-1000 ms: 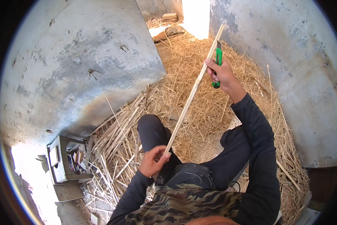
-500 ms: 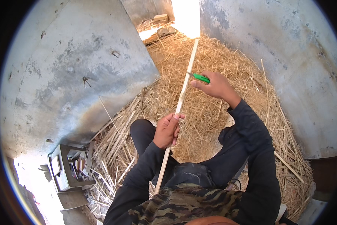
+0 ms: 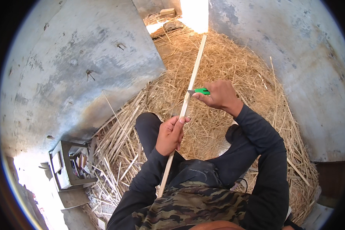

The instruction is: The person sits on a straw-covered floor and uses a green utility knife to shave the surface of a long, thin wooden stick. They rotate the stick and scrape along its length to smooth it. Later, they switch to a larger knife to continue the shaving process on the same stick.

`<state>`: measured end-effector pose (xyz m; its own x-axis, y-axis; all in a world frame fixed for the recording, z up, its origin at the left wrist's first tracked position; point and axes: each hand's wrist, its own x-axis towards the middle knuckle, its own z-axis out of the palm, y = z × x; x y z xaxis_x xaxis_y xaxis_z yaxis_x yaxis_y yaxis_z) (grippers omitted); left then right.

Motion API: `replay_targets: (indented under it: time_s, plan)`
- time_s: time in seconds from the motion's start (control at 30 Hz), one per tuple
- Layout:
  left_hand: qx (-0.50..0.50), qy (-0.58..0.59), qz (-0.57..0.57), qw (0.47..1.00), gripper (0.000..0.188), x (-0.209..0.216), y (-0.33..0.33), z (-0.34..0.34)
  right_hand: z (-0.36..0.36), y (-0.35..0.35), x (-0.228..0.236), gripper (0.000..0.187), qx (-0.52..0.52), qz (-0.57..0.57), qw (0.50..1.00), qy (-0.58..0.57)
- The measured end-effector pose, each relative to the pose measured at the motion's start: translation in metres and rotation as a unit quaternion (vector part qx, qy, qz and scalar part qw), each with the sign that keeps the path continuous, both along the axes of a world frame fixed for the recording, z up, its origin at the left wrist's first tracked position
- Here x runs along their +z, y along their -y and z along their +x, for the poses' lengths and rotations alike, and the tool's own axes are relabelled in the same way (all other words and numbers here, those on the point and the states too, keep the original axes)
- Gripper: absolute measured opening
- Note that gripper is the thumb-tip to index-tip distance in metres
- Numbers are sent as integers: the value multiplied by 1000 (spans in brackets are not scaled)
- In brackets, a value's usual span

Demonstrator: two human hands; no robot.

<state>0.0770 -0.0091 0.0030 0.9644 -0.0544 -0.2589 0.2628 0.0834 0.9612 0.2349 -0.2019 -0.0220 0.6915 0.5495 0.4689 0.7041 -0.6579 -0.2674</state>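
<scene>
A long, pale strip of split wood or bamboo (image 3: 197, 63) slants up and away from my lap. My left hand (image 3: 170, 135) is closed around its lower middle, thumb on top. In my right hand (image 3: 220, 94) is a green utility knife (image 3: 201, 91), its handle mostly inside my fist. The short dark blade meets the strip a little beyond my left hand. The strip's near end reaches down to my camouflage-patterned clothing.
Shavings (image 3: 218, 57) cover the floor around my bent legs. Long loose strips (image 3: 120, 153) are heaped at the left. A small wooden stool (image 3: 67, 180) lies there, with odds and ends inside. Weathered walls (image 3: 95, 50) rise on both sides, and bright light enters at the far end.
My right hand and the knife have come nearer along the strip, toward my left hand. The left hand keeps its grip in about the same place.
</scene>
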Motion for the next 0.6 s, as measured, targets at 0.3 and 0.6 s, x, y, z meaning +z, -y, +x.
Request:
replay_targets:
  time_s: [0.3, 0.6]
  plan:
    - [3, -10, 6, 1000, 31, 1, -2, -13, 14, -4, -13, 71, 3, -16, 999, 33]
    - [-13, -43, -17, 999, 31, 2, 0, -37, 74, 19, -20, 70, -77, 1, 990, 119]
